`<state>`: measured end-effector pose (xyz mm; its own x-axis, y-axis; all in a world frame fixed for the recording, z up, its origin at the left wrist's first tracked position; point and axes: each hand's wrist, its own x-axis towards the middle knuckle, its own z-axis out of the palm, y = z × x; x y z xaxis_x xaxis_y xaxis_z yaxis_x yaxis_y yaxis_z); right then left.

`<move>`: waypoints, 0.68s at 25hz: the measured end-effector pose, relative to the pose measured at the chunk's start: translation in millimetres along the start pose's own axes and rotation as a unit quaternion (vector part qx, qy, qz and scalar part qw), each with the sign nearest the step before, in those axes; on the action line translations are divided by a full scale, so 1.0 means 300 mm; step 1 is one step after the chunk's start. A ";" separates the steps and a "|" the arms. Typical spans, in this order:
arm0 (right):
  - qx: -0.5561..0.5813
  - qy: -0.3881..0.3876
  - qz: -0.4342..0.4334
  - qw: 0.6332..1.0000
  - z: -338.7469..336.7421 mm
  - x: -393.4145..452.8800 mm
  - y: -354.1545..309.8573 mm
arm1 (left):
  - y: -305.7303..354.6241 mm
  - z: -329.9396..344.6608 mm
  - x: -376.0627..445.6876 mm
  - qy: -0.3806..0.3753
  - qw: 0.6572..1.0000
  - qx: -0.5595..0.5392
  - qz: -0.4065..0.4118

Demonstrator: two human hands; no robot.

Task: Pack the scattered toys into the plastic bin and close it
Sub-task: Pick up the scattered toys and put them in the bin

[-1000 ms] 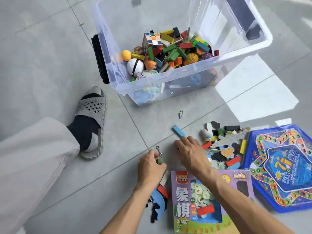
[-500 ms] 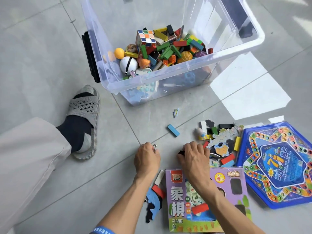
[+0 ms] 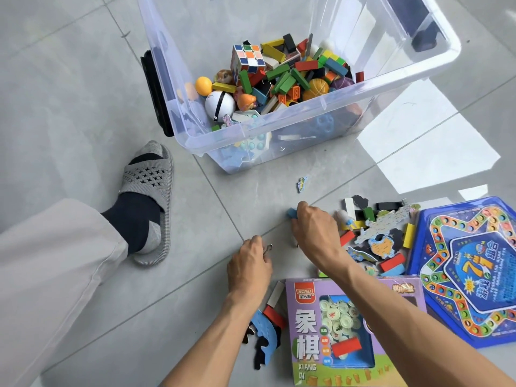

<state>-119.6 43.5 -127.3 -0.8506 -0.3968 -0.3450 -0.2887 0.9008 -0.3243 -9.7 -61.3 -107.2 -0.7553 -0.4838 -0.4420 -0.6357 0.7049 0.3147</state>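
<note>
My slippered foot (image 3: 149,188) is planted at the left on the floor (image 3: 69,93), bracing me while I am crouching over the toys.

My left hand (image 3: 248,270) is resting low on the tiles with its fingers curled; a small metal hook (image 3: 268,249) is showing at the fingertips, so I judge I am already pinching it and keeping it there so the next trip carries more than one piece.

Near of that hand, a blue foam piece (image 3: 265,331) and a red block (image 3: 275,317) are lying against the chess box (image 3: 307,331).

My right hand (image 3: 315,233) is reaching farther out, fingers closing on the blue block (image 3: 291,213), which is lying flat on the floor.

The plastic bin (image 3: 279,129) is standing far of both hands, open, lid not in view, already partly filled with blocks, a cube and balls.

To the right, loose blocks and puzzle pieces (image 3: 374,236) are piled beside the blue game board (image 3: 474,275). Much remains unpacked; closing is some way off.
</note>
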 end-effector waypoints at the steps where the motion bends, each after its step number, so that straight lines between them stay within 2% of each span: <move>1: 0.049 -0.006 0.013 0.999 0.008 -0.020 0.002 | 0.002 0.002 -0.007 -0.003 1.000 -0.012 -0.001; 3: 0.173 -0.018 0.061 0.983 0.002 -0.066 0.007 | 0.017 0.011 -0.007 -0.009 0.999 -0.040 -0.018; 5: 0.238 -0.021 0.099 0.966 -0.020 -0.113 0.020 | 0.025 0.014 0.005 -0.010 0.998 -0.055 -0.039; 8: 0.283 -0.018 0.125 0.951 -0.035 -0.169 0.049 | -0.027 0.014 -0.011 0.001 0.996 -0.063 -0.056; 12: 0.310 -0.022 0.139 0.940 -0.003 -0.194 0.045 | -0.086 0.027 -0.077 0.021 0.998 -0.052 -0.036; 17: 0.318 -0.038 0.130 0.938 0.011 -0.188 0.033 | -0.090 0.019 -0.050 0.001 0.995 -0.064 -0.076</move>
<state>-73.1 74.1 -113.9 -0.8149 -0.2109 -0.5400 0.2658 0.6918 -0.6714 19.8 -70.2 -113.8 -0.6500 -0.5809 -0.4900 -0.7569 0.5527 0.3488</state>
